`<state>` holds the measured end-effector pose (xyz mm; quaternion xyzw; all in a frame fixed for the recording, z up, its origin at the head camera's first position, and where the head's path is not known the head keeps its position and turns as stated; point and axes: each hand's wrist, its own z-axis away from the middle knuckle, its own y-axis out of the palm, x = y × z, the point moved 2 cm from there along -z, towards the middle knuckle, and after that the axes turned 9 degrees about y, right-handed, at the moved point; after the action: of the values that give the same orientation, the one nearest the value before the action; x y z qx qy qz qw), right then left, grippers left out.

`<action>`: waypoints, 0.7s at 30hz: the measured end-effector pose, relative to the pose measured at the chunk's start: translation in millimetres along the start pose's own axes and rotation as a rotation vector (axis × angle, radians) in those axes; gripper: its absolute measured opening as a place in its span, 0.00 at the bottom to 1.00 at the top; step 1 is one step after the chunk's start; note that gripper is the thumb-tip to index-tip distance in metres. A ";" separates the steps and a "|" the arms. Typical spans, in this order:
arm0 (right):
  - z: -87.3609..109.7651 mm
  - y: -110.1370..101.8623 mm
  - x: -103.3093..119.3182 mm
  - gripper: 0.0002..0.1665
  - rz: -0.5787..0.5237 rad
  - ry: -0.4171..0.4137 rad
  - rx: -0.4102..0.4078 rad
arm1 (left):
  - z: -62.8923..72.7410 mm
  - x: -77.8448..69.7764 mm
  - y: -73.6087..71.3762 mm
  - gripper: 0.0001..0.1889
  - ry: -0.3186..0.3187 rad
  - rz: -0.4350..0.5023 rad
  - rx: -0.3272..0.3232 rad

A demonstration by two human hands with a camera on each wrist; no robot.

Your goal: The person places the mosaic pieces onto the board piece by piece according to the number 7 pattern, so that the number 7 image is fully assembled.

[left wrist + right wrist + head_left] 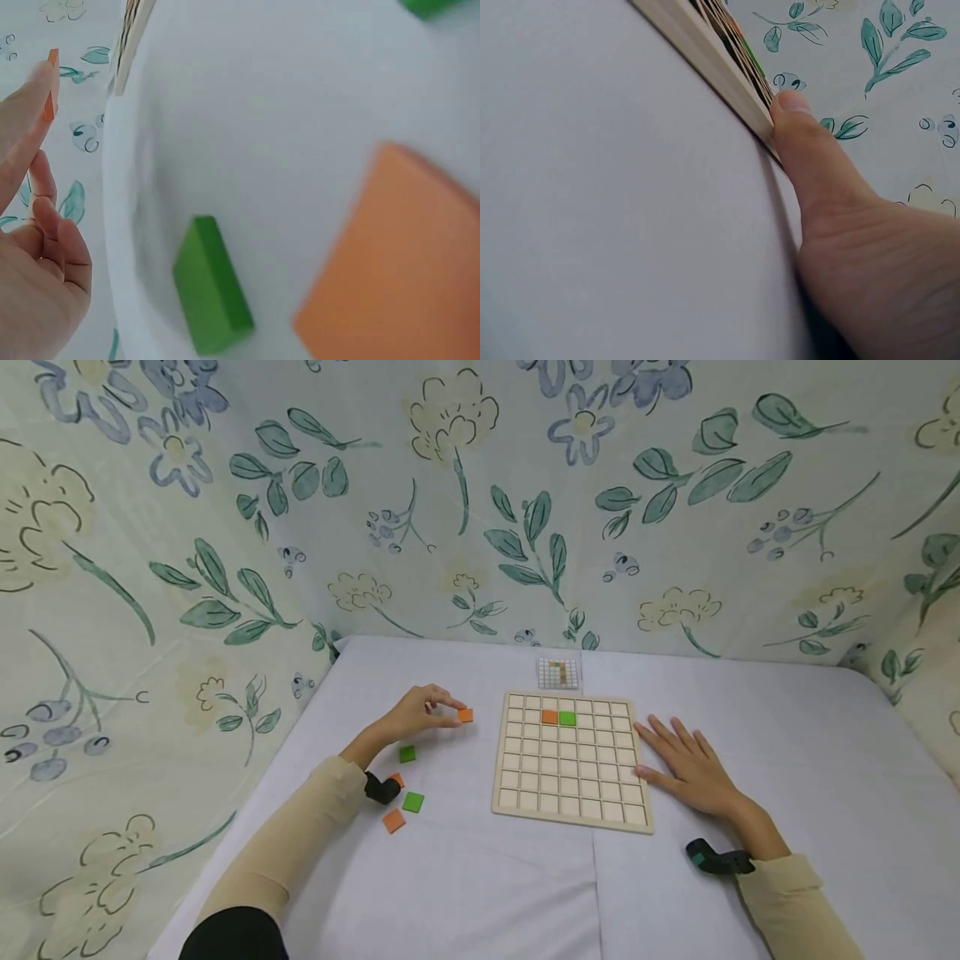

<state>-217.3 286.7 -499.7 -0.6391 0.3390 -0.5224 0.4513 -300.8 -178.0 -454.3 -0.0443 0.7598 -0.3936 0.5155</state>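
Observation:
Between thumb and fingertips, my left hand (422, 711) pinches an orange square tile (466, 715), left of the wooden grid board (498, 777). The same tile shows edge-on in the left wrist view. In the board's second row sit an orange tile (550, 717) and, right beside it, a green tile (567, 718). My right hand (692, 770) lies with fingers spread along the board's right edge, its thumb (791, 120) touching the rim in the right wrist view.
Loose on the white cloth near my left wrist are green tiles (413, 802) and orange tiles (393, 821), one partly hidden by the wrist camera. A small printed grid card (558, 673) lies behind the board. Floral fabric (465, 527) hangs behind the table.

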 end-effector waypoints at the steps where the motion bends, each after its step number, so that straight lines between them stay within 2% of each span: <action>1: 0.0 -0.6 0.3 0.47 0.000 0.000 0.003 | -1.8 -2.2 -0.3 0.19 0.001 0.000 -0.004; 13: -1.4 -0.3 -1.1 0.47 -0.001 -0.006 -0.003 | -18.2 -21.0 2.7 0.19 0.008 -0.008 -0.005; 21: -1.1 1.0 -1.8 0.47 0.006 -0.002 0.000 | -31.3 -30.9 6.8 0.19 0.014 -0.027 0.018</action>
<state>-218.7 287.8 -501.2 -0.6386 0.3405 -0.5206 0.4530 -309.8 -141.5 -430.6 -0.0472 0.7593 -0.4077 0.5050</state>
